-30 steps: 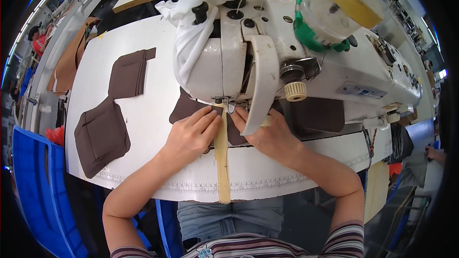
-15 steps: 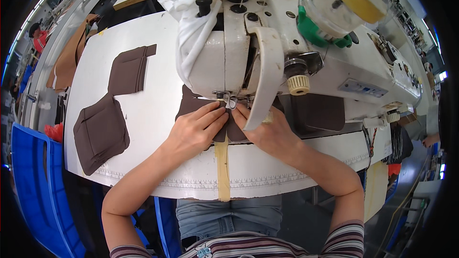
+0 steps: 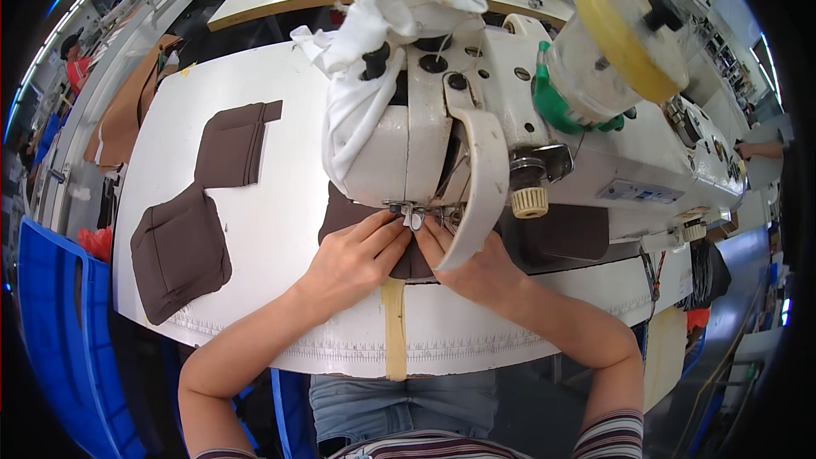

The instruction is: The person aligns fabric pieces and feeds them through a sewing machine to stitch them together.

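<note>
My left hand (image 3: 350,265) and my right hand (image 3: 480,270) press a dark brown fabric piece (image 3: 413,265) from either side, under the head of a white sewing machine (image 3: 367,161). Both sets of fingertips meet close to the presser foot (image 3: 413,219), and the fingers are held together on the cloth. The machine's curved white guard (image 3: 489,187) covers part of my right hand. What the fingertips pinch underneath is hidden. More brown fabric (image 3: 340,208) shows beyond my left hand.
Two stitched brown pieces, one squarish (image 3: 228,146) and one pocket-shaped (image 3: 180,253), lie at the left of the white table (image 3: 280,306). Another brown piece (image 3: 565,231) lies under the machine arm. A blue crate (image 3: 64,331) stands left; yellow tape (image 3: 394,331) crosses the front edge.
My view has tilted, so the machine and table sit lower in the picture. Both hands stay on the fabric at the presser foot. The gap between the fabric's near edges looks narrower.
</note>
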`<state>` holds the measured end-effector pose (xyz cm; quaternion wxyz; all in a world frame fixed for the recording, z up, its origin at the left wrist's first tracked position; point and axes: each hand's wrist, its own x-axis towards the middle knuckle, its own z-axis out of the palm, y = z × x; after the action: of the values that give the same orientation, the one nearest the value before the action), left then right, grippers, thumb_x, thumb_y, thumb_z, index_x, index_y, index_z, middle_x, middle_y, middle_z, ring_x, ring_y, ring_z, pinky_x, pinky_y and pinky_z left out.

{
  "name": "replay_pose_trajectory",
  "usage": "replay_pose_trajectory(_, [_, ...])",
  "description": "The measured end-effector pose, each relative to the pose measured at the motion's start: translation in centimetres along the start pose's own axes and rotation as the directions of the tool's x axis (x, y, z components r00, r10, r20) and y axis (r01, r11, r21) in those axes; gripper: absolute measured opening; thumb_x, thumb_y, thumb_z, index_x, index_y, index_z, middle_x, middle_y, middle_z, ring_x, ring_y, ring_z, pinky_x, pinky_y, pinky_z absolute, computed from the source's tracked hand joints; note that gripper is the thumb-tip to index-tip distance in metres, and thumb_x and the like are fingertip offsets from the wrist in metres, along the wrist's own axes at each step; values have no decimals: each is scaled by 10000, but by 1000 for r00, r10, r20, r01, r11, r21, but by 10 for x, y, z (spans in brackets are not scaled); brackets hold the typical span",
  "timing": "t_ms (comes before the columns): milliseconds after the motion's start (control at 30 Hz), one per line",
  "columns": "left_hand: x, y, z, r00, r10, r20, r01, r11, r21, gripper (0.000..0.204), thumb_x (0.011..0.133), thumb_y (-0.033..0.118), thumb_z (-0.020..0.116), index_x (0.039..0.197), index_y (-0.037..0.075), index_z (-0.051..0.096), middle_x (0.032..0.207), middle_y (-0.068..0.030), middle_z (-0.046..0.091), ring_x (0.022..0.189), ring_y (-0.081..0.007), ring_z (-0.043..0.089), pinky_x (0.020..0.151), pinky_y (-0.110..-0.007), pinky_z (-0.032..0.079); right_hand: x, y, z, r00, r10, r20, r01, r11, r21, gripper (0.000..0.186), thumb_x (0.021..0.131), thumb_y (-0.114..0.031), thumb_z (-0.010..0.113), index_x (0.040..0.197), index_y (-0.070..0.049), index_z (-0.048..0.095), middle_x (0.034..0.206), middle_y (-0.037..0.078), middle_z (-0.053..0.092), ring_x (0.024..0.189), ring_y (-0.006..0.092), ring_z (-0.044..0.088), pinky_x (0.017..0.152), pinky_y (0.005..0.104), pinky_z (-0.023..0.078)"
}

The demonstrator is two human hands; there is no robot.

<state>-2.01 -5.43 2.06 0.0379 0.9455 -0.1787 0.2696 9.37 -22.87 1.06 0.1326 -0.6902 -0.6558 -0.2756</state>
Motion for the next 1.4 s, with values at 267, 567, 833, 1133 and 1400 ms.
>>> replay_pose_trajectory(267, [-2,3,0,999,-46,-7,46,999,-30,326,697,49,617,1005,-35,676,1065,-116,651,1071,-245,619,804,-299,574,4,-3,2,1000,26,9,-26,999,-28,292,661,-27,654,944,45,671,744,94,590,696,205,588,610,281,563])
replay_pose_trajectory(567, [-9,-6,-12,1000,14,19,-9,967,-254,456,606,100,741,1052,29,675,1062,-81,681,1020,-254,652,740,-354,579,-9,-9,-15,998,-26,-59,34,988,152,186,703,-84,647,873,-6,651,908,111,671,845,235,657,774,323,571])
replay_pose_trajectory(833, [-13,-8,-13,980,192,-46,-197,950,-243,224,719,92,662,927,9,670,928,-78,665,940,-207,667,668,-288,583,-14,-9,-15,994,-58,-91,79,965,252,172,704,-106,661,857,-28,650,906,71,677,869,198,669,752,317,578])
replay_pose_trajectory(1133, [-15,-2,-11,975,210,-75,-220,962,-160,227,706,71,657,920,-4,672,910,-85,664,940,-218,666,699,-287,594,-13,-11,-18,992,-84,-98,106,961,254,160,690,-96,663,832,-28,638,878,81,673,871,202,673,749,301,578])
replay_pose_trajectory(1400, [-14,2,-12,980,197,-42,-201,971,-131,267,675,78,648,926,-10,676,932,-95,663,967,-224,657,727,-295,595,-12,-11,-17,991,-94,-99,116,962,246,162,685,-91,666,829,-22,635,865,80,670,854,200,673,747,301,577])
